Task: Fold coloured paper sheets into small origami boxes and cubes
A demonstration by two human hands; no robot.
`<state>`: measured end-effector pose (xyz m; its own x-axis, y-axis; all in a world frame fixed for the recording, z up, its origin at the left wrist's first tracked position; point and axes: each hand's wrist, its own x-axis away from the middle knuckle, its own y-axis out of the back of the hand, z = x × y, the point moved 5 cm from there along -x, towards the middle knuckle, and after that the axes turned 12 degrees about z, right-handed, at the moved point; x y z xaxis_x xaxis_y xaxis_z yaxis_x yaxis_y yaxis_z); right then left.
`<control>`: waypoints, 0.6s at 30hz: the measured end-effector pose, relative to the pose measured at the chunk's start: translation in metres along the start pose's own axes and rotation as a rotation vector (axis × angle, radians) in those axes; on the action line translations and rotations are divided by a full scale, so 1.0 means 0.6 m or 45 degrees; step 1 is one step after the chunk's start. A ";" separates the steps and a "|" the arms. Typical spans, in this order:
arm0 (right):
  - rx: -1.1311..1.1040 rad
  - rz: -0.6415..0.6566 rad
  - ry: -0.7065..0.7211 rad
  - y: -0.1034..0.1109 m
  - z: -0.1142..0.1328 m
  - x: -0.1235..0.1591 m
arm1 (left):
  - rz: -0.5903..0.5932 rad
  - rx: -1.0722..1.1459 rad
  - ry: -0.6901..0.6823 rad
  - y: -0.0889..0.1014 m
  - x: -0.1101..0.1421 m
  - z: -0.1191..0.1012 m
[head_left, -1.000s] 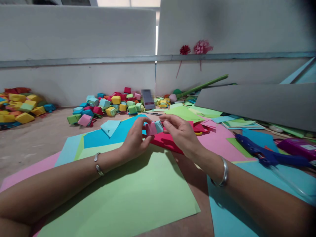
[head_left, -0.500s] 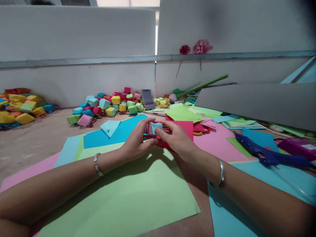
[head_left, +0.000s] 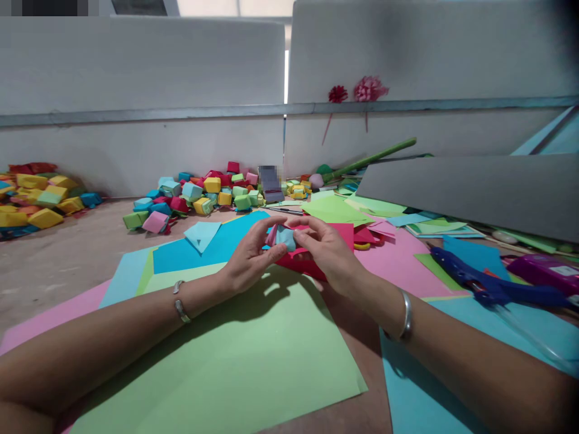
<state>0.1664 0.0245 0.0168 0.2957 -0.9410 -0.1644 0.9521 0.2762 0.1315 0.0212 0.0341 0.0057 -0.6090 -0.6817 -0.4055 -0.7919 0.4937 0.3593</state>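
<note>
A small folded paper piece (head_left: 284, 238), light blue with pink at its left side, is held between both hands above the sheets. My left hand (head_left: 250, 252) pinches it from the left, thumb along its lower front. From the right, my right hand (head_left: 326, 247) grips it with thumb and fingertips. Part of the piece is hidden by the fingers. Just beneath lies red paper (head_left: 301, 264), and a large light green sheet (head_left: 235, 349) spreads out under the wrists. A light blue folded triangle (head_left: 202, 235) rests on blue paper left of my left hand.
Piles of coloured folded paper cubes (head_left: 212, 184) stand at the back and far left. A blue glue gun (head_left: 488, 286) lies at right near a purple object (head_left: 543, 272). Grey board (head_left: 474, 187) leans at the back right. Yellow-handled scissors (head_left: 362, 246) are partly under paper.
The paper piece has turned slightly between my fingers, showing more of its light blue face. My left thumb has moved up onto it, and my right thumb has shifted a little right.
</note>
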 end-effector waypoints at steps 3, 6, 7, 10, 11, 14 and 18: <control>0.297 -0.077 0.228 0.006 0.015 0.003 | -0.029 0.125 -0.031 0.000 -0.002 0.001; 0.575 -0.100 0.423 0.009 0.031 0.008 | -0.005 0.170 -0.052 -0.002 -0.004 -0.001; 0.642 -0.088 0.459 0.008 0.036 0.009 | 0.017 0.181 -0.053 -0.004 -0.005 -0.001; 0.851 -0.033 0.550 0.006 0.050 0.012 | 0.051 0.206 -0.064 -0.005 -0.005 -0.004; 0.927 -0.018 0.591 0.004 0.055 0.014 | 0.054 0.219 -0.066 -0.006 -0.004 -0.004; 1.133 0.047 0.686 -0.001 0.067 0.017 | 0.073 0.254 -0.058 -0.007 -0.003 -0.004; 1.313 0.112 0.713 -0.004 0.069 0.017 | 0.088 0.264 -0.021 -0.008 -0.003 0.001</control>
<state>0.1640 0.0059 0.0550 0.5947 -0.6388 -0.4881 0.4888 -0.1946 0.8504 0.0261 0.0334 0.0040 -0.6613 -0.6344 -0.4002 -0.7396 0.6404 0.2069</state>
